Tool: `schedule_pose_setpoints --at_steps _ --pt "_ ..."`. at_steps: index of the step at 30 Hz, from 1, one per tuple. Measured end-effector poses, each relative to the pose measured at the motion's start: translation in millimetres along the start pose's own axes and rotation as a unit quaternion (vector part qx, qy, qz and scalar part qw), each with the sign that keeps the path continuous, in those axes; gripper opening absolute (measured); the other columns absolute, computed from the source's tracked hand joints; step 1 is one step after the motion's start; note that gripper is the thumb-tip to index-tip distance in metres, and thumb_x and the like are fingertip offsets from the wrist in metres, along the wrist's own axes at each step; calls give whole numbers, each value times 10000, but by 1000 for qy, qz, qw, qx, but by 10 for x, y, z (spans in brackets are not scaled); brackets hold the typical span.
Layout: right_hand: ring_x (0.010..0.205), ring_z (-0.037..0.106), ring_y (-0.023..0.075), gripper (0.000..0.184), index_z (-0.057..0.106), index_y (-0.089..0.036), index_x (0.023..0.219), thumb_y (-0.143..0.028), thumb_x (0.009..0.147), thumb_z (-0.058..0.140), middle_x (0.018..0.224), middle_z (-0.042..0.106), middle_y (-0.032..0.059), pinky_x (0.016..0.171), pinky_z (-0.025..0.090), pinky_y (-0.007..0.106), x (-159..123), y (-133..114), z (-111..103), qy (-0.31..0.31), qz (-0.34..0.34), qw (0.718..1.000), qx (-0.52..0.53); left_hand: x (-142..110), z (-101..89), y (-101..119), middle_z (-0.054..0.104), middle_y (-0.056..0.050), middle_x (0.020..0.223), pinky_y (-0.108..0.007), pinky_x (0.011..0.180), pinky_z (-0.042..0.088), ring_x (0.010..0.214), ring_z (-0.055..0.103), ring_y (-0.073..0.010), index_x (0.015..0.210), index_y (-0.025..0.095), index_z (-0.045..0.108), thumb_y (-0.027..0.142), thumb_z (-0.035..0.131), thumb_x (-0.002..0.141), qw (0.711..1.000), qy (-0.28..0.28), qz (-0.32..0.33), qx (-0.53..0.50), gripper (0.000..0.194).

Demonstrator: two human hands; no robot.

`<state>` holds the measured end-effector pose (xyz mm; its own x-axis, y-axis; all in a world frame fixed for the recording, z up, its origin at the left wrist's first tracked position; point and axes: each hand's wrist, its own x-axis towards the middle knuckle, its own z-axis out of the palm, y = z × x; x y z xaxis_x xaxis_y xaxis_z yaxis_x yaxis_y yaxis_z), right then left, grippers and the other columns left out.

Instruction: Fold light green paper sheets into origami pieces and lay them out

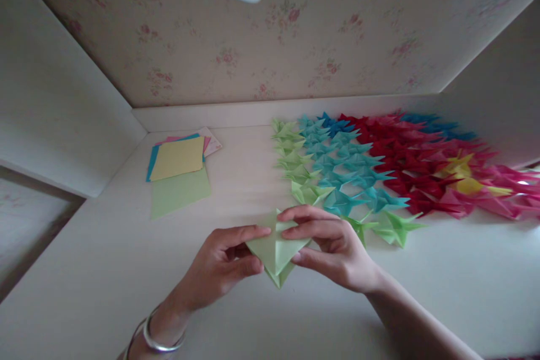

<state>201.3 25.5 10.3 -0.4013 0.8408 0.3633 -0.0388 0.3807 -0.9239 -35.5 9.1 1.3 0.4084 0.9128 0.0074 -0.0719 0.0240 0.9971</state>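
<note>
Centrally in the head view, a folded green paper (276, 250) sits between the person's hands, nearer the person than the rows of folded paper figures (354, 161). Its long axis follows the centre crease, one corner pointing toward the floral wall (194, 39), the layered opposite tip toward the person. The left hand (225, 264) grips its left edge with thumb and fingers; the right hand (333, 247) pinches its right side, two fingertips on top. Coloured sheets (177, 160) lie farther left on the white table (236, 163)

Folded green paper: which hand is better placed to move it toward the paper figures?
Right, probably: the right hand holds the folded green paper nearer the paper figures than the left hand does.
</note>
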Motion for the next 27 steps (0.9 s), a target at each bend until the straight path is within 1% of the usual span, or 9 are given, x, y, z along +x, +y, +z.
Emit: schedule_pose_setpoints --at_steps 3,5,7,10,15,19,22,24,27 --pt "1026 701 197 279 794 -264 1060 -179 795 813 1134 730 77 909 559 293 0 -26 -17 -27 9 999 41 -4 -13 -10 771 -56 1087 -216 675 569 835 710 -172 1174 345 748 327 823 782 998 -25 47 43 399" --pt "998 707 192 290 790 -259 1072 -163 799 804 1114 737 74 897 559 290 -2 -38 -24 -49 9 997 57 -9 -17 -7 739 -47 1220 -250 778 582 995 714 -208 1232 385 705 372 810 787 995 -48 68 55 457" --pt "986 710 193 291 788 -249 1075 -154 800 799 1103 740 75 892 558 290 -4 -43 -27 -57 7 996 61 -13 -18 1 696 -46 1318 -290 897 560 1125 680 -236 1278 395 670 422 804 775 992 -63 83 76 521" --pt "959 716 186 277 788 -236 1062 -122 810 778 1079 746 75 871 561 278 -1 -43 -20 -53 0 997 47 -18 -19 13 674 -60 1353 -328 1003 512 1194 648 -254 1315 377 646 432 826 745 985 -69 99 120 600" --pt "926 719 176 251 792 -200 1026 -68 818 741 1038 751 85 851 560 256 17 -48 9 -51 -9 999 4 -19 -18 31 660 -41 1365 -310 971 534 1183 653 -234 1277 393 667 287 817 796 983 -58 98 144 515" --pt "913 719 175 239 793 -191 1018 -69 822 732 1022 750 89 836 565 254 17 -50 16 -45 -15 999 6 -18 -17 72 647 -45 1377 -317 997 520 1199 640 -234 1282 378 666 252 786 828 984 -80 87 135 487" --pt "897 728 172 227 797 -175 1014 -69 822 736 1006 757 100 822 570 245 12 -46 17 -45 -19 999 9 -16 -21 100 633 -59 1395 -302 949 545 1181 650 -231 1270 364 677 244 717 887 987 -87 83 108 403" --pt "888 734 169 224 798 -164 1017 -68 825 736 998 763 106 816 572 236 16 -40 21 -49 -24 998 6 -13 -25 101 641 -56 1382 -292 923 555 1172 656 -228 1243 364 693 228 707 894 987 -77 88 108 375" --pt "888 739 166 224 796 -157 1022 -64 830 729 993 769 111 817 573 229 28 -22 34 -50 -41 998 -11 -7 -25 64 665 -42 1339 -276 917 557 1161 662 -220 1211 372 711 196 746 857 983 -52 101 141 397"
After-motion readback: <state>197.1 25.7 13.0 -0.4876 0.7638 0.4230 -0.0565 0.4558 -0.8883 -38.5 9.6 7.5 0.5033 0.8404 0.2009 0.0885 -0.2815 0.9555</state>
